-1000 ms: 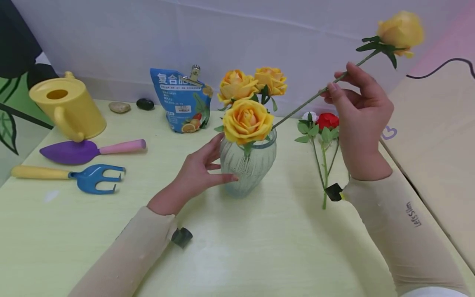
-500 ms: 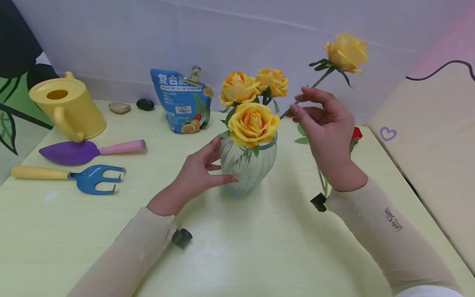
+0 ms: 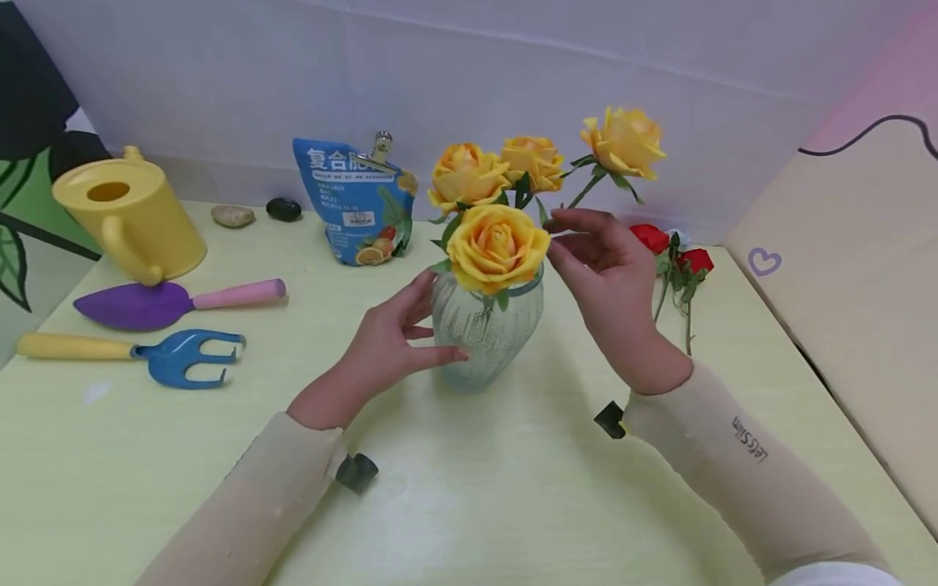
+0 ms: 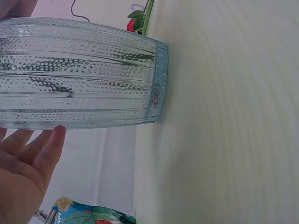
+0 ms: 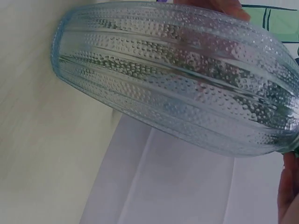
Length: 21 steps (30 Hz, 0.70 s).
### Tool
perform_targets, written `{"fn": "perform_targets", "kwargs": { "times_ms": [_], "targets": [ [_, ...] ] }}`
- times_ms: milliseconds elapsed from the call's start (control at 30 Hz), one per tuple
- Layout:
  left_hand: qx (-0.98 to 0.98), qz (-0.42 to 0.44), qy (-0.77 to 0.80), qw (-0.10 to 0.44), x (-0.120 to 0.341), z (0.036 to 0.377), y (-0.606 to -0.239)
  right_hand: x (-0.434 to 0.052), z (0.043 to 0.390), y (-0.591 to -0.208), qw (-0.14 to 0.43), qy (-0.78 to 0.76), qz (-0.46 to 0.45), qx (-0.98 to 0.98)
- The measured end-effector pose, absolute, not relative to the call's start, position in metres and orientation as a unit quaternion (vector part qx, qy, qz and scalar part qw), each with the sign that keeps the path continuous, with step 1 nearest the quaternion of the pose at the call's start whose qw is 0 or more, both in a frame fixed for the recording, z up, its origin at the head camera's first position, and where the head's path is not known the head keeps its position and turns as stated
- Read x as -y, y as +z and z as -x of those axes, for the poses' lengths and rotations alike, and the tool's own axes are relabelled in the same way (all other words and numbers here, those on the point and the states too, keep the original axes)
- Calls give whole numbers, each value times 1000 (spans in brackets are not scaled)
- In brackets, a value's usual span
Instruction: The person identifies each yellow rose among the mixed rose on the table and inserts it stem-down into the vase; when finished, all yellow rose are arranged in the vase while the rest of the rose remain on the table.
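A ribbed clear glass vase (image 3: 487, 338) stands on the table with three yellow roses (image 3: 498, 244) in it. My left hand (image 3: 374, 350) holds the vase by its left side; in the left wrist view its fingertips (image 4: 57, 137) lie along the dimpled glass (image 4: 79, 77). With thumb and fingers, my right hand (image 3: 615, 285) pinches the stem of another yellow rose (image 3: 626, 142) just right of the vase mouth. That bloom leans up and to the right. The lower stem is hidden behind the hand and the front bloom. In the right wrist view the vase (image 5: 173, 79) fills the middle.
Red roses (image 3: 694, 260) lie behind my right wrist. At the back stands a blue pouch (image 3: 359, 203) with a clip, beside a black stone (image 3: 283, 209) and a tan stone (image 3: 233, 216). Left are a yellow watering can (image 3: 139, 228), purple trowel (image 3: 135, 306) and blue hand fork (image 3: 183, 358).
My right hand has moved left and down to the vase mouth, bringing the yellow rose lower and beside the others. The left hand stays on the vase. The red roses have come into fuller view.
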<state>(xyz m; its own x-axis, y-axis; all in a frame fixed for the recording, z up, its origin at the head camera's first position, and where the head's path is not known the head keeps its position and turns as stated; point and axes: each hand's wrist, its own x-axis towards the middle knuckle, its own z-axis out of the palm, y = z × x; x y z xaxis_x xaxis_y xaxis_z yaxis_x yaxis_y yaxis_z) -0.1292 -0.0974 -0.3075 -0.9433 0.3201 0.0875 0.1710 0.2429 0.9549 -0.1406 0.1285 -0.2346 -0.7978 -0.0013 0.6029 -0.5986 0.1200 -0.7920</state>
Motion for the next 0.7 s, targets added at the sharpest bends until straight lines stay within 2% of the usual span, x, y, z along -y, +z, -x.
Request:
{"fn": "perform_targets", "kwargs": {
  "times_ms": [133,333,700],
  "targets": [
    [-788,-157,592,64,98,130,-307,-128,137,-239,250,608,-220,720],
    [-787,-160,593,63,98,130,-309,-126,139,-236,248,659,-255,663],
    [-792,-157,587,63,98,130,-306,-119,138,-241,203,717,-149,650]
  ]
}}
